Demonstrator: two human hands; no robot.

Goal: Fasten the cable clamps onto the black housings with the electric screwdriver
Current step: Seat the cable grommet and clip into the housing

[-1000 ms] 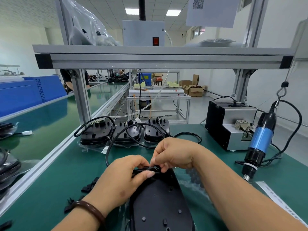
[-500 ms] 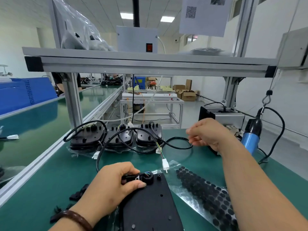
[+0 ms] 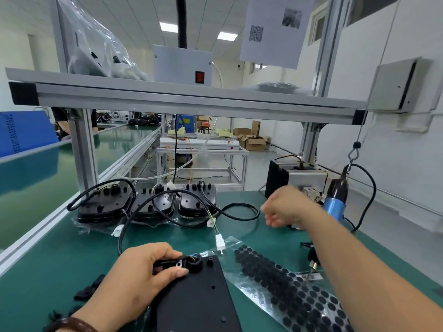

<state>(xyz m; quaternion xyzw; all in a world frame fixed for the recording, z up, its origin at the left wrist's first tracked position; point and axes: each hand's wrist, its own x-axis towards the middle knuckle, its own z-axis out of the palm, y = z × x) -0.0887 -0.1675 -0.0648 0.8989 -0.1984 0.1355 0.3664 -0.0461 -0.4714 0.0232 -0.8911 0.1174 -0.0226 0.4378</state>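
A flat black housing (image 3: 201, 298) lies on the green bench in front of me. My left hand (image 3: 141, 271) holds the black cable and its clamp (image 3: 178, 264) against the housing's far left corner. My right hand (image 3: 285, 207) hovers in the air to the right, blurred, fingers loosely curled and holding nothing. It is just left of the blue and black electric screwdriver (image 3: 335, 200), which hangs from a hook on a cord. Three more black housings (image 3: 153, 204) with cables stand in a row at the back of the bench.
A clear sheet of round black pads (image 3: 287, 288) lies right of the housing. A grey screw feeder box (image 3: 294, 180) stands at the back right. Loose black clamps (image 3: 88, 288) lie at the left. A white connector (image 3: 220, 243) dangles from a cable. An aluminium shelf frame (image 3: 182, 99) runs overhead.
My right hand has left the clamp and moved up and right toward the hanging screwdriver. My left hand stays pressing the cable and clamp on the housing.
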